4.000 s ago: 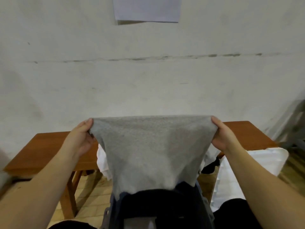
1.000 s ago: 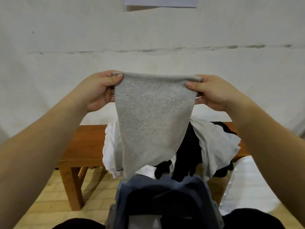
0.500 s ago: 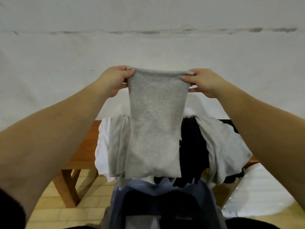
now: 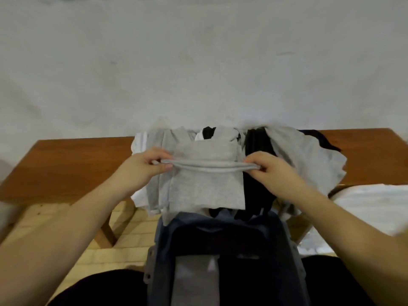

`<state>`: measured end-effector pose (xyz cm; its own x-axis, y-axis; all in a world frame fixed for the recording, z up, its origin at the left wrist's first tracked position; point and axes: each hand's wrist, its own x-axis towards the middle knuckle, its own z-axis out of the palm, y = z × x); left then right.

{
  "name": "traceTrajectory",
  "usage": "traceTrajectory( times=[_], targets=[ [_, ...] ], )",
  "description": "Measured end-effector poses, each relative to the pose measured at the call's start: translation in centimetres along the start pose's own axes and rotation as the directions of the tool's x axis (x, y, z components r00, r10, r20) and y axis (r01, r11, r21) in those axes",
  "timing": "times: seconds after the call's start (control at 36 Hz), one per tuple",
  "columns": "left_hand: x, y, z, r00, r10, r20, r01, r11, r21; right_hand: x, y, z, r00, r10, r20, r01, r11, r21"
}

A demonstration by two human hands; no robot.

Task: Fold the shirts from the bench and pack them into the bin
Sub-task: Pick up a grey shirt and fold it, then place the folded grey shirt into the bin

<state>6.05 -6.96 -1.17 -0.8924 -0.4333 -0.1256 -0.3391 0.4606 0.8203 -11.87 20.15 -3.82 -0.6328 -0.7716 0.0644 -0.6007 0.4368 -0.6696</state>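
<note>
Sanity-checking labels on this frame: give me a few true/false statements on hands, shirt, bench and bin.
1. Both hands, left hand and right hand, pinch the folded grey shirt. True.
2. The grey shirt lies inside the bin. False: it is held above the bin's far rim.
3. Unfolded clothes lie piled on the bench. True.
4. The bench is metal. False: brown wood.

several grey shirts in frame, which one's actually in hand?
The folded grey shirt in the middle: left hand and right hand pinch its top fold. The other grey shirts lie loose in the pile on the bench.
</note>
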Motion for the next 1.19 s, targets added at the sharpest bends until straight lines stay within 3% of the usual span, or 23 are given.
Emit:
traceTrajectory(
  times=[0.11, 0.22, 0.33, 0.44, 0.56, 0.67, 0.78, 0.86, 0.94, 1.11, 1.19],
  targets=[
    [-2.3, -3.5, 1.8, 0.998, -0.033, 0.048, 0.031, 0.999, 0.034, -3.3, 2.7, 5.0, 0.998, -0.055, -0.036, 0.054, 0.998, -0.042],
    [-3.2, -5.9, 3.4, 0.997, -0.054, 0.059, 0.051, 0.997, 0.059, -4.8, 4.4, 8.8, 1.000, -0.001, -0.013, 0.000, 0.996, -0.085],
    [-2.8, -7.3, 4.3, 0.991, -0.082, 0.109, 0.055, 0.971, 0.232, -5.1, 4.7, 10.7, 0.997, 0.071, 0.033, -0.067, 0.993, -0.094],
    [-1.8, -6.5, 5.4, 0.991, -0.136, 0.005, 0.130, 0.958, 0.256, -5.2, 3.8, 10.9, 0.988, 0.155, -0.007, -0.152, 0.979, 0.139],
    [-0.9, -5.6, 6.7, 0.966, -0.187, -0.181, 0.230, 0.940, 0.253, -4.3, 2.6, 11.3, 0.899, 0.432, -0.070, -0.355, 0.814, 0.461],
    [-0.6, -4.6, 7.6, 0.950, -0.203, -0.237, 0.258, 0.938, 0.230, -3.4, 2.1, 11.6, 0.822, 0.568, -0.044, -0.455, 0.701, 0.549],
    [-0.5, -3.4, 7.7, 0.934, -0.297, -0.196, 0.323, 0.939, 0.117, -2.5, 1.8, 11.4, 0.748, 0.664, 0.020, -0.531, 0.580, 0.617],
    [-0.7, -2.3, 7.6, 0.917, -0.380, -0.121, 0.371, 0.924, -0.092, -2.1, 1.4, 11.1, 0.703, 0.685, 0.191, -0.585, 0.404, 0.703],
    [-1.0, -1.6, 7.3, 0.897, -0.440, -0.035, 0.423, 0.879, -0.221, -2.1, 1.4, 10.5, 0.712, 0.626, 0.317, -0.586, 0.283, 0.759],
    [-2.7, -0.2, 6.3, 0.881, -0.465, 0.088, 0.443, 0.742, -0.504, -2.9, 1.0, 8.7, 0.769, 0.532, 0.355, -0.519, 0.195, 0.832],
    [-3.9, 0.1, 6.2, 0.875, -0.454, 0.167, 0.439, 0.601, -0.668, -4.1, 0.6, 7.5, 0.778, 0.468, 0.419, -0.514, 0.091, 0.853]
  ],
)
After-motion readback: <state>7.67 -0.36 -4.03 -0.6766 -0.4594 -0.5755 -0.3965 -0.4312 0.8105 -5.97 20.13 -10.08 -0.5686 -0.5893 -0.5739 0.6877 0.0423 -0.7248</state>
